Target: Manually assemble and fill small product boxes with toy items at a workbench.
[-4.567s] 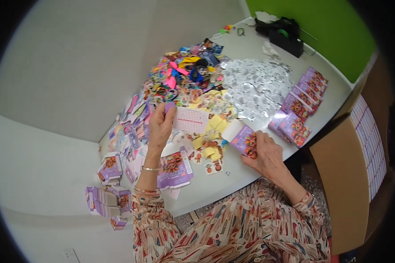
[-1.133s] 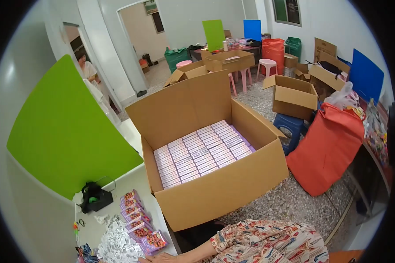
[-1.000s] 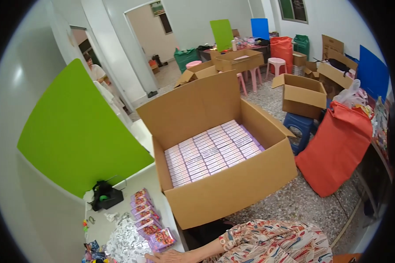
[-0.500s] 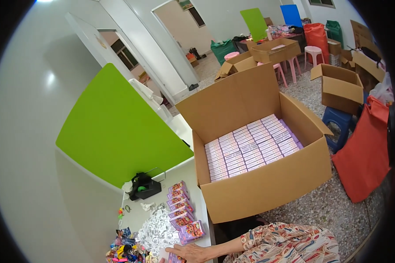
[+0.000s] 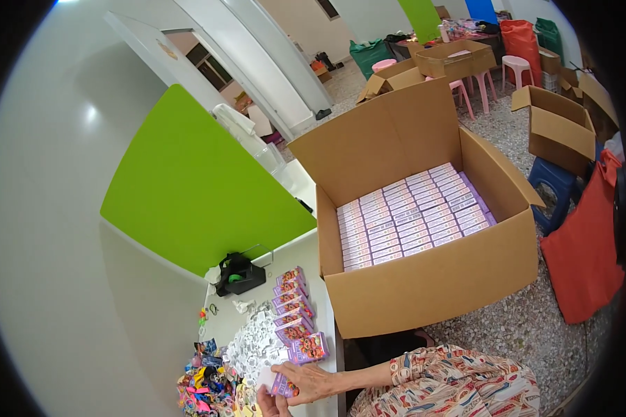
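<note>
At the lower edge, a small purple printed box (image 5: 282,386) lies between my hands. My right hand (image 5: 313,381) reaches in from the right, closed round the box's upper and right side. The fingers of my left hand (image 5: 274,406) are bent against its lower left end; the rest of that hand is cut off by the picture's edge. Just beyond, a larger purple box (image 5: 308,347) lies at the near end of a row of similar purple boxes (image 5: 290,300) on the white table. A heap of small white pieces (image 5: 254,345) spreads beside the row.
Left of my hands lies a pile of colourful small items (image 5: 205,386). A black tape dispenser (image 5: 243,276) stands by the green panel (image 5: 202,187). The big open carton (image 5: 431,295), packed with purple-white boxes (image 5: 403,222), adjoins the table's right side. A red bag (image 5: 581,254) and blue stool (image 5: 555,191) stand farther right.
The view has shifted, so the scene sits higher and slightly right. My hands and the small purple box have come further into view, and more of my left fingers now shows.
</note>
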Demonstrator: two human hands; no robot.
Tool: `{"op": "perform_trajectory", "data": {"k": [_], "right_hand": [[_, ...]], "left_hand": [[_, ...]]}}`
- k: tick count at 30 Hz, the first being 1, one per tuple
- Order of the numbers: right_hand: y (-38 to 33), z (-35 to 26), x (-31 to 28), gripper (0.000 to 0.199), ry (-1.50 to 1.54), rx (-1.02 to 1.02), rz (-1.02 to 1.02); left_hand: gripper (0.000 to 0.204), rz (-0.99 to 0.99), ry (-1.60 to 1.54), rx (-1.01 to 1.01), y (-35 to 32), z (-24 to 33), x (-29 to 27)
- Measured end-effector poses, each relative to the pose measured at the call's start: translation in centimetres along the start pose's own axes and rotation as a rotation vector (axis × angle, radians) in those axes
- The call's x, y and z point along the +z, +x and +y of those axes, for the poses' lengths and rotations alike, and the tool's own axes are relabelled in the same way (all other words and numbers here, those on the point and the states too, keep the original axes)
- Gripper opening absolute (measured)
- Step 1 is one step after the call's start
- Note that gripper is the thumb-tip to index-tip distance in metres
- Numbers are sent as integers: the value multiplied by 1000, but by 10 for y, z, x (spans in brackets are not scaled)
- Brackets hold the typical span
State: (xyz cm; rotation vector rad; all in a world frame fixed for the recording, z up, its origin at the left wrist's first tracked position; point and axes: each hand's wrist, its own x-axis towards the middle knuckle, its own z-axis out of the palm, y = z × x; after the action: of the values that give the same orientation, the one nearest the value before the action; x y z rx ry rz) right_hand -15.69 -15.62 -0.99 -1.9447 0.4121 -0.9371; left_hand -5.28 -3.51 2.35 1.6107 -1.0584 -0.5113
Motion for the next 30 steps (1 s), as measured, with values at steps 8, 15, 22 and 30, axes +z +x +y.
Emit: {"op": "perform_trajectory", "data": {"k": [8,15,22,30], "right_hand": [[-12,13,18,81,-97,-96,11],[4,17,4,82,-232,-90,-12],[6,15,3,88,-234,27,-156],[6,11,2,84,-346,16,-204]], "left_hand": [[24,70,-327,-150,-3,-8,4],[36,92,44,132,10,-13,14],[32,19,84,-13,17,-19,-4],[28,-59,-302,-290,30,-28,-8]]}}
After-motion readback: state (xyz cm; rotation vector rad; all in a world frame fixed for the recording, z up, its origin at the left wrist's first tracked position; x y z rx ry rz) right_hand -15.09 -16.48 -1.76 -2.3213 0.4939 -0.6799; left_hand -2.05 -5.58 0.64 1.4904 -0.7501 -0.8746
